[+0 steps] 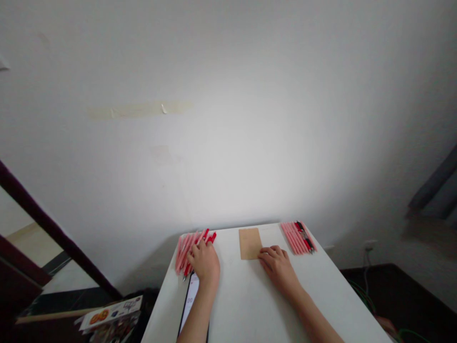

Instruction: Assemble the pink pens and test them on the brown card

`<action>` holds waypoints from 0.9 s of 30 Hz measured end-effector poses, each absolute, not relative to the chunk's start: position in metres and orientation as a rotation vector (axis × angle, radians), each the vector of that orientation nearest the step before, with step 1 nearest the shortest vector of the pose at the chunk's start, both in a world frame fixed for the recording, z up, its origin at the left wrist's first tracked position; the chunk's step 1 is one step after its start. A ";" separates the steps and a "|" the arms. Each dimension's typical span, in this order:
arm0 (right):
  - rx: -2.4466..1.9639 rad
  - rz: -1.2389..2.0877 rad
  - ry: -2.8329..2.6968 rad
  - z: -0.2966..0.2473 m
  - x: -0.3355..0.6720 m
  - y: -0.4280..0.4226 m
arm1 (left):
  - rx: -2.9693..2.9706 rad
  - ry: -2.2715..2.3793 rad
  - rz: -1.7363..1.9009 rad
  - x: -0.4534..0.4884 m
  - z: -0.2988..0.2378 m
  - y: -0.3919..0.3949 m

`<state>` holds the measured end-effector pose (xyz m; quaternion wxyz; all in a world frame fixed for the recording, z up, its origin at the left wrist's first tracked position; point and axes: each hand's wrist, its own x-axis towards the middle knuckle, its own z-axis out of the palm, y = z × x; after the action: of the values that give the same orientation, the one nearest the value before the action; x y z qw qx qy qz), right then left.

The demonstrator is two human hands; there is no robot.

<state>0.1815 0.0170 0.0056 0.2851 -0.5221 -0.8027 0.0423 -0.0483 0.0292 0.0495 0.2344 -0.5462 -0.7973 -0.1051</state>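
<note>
At the left of the white table [243, 295], my left hand [205, 261] reaches into a loose pile of pink and red pens [183, 252]. Its fingers are curled down over a red pen, and the fingertips are partly hidden among the pile. A flat brown kraft paper piece [250, 243], perhaps a small bag, lies at the table's middle. My right hand [276, 264] has its bent fingers closed at the lower right corner of the paper, with the thumb mostly hidden.
A row of pink, red and black pens [298, 237] lies at the back right. A phone [190, 299] with a lit screen is partly under my left forearm. The wall [228, 143] rises behind the table. A printed box [111, 313] sits low on the left.
</note>
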 end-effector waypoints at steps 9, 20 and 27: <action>-1.393 0.067 -2.142 0.006 0.181 0.016 | -1.522 -2.207 -0.295 -0.056 0.044 0.022; -1.343 0.008 -2.210 0.004 0.177 0.012 | -1.542 -2.234 -0.348 -0.060 0.042 0.016; -1.316 0.009 -2.223 0.004 0.177 0.009 | -1.559 -2.245 -0.362 -0.059 0.040 0.012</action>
<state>0.1767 0.0087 0.0042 0.2758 -0.4896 -0.8272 0.0034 -0.0591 0.0119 0.0401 0.1909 -0.5550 -0.7993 -0.1288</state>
